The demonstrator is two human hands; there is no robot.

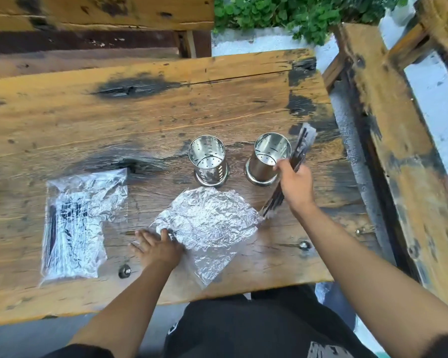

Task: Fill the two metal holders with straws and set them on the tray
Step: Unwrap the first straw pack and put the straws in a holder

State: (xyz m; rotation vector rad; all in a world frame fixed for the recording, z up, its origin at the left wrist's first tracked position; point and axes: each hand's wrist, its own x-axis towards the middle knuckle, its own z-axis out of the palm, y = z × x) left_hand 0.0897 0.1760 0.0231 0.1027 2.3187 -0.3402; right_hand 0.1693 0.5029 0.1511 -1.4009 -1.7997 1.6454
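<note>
Two shiny perforated metal holders stand upright and empty on the wooden table (114,120), one on the left (209,161) and one on the right (269,158). My right hand (296,186) grips a bundle of dark wrapped straws (299,151), slanted just to the right of the right holder's rim. My left hand (157,245) lies flat with spread fingers on the left edge of an emptied crinkled clear bag (207,223). A second clear bag (75,223), still holding dark straws, lies at the left. No tray shows in view.
A wooden bench (398,140) runs along the right side of the table, and another wooden bench (88,27) sits beyond the far edge. Green plants (282,14) grow at the top. Metal bolt heads (124,270) stud the table near its front edge.
</note>
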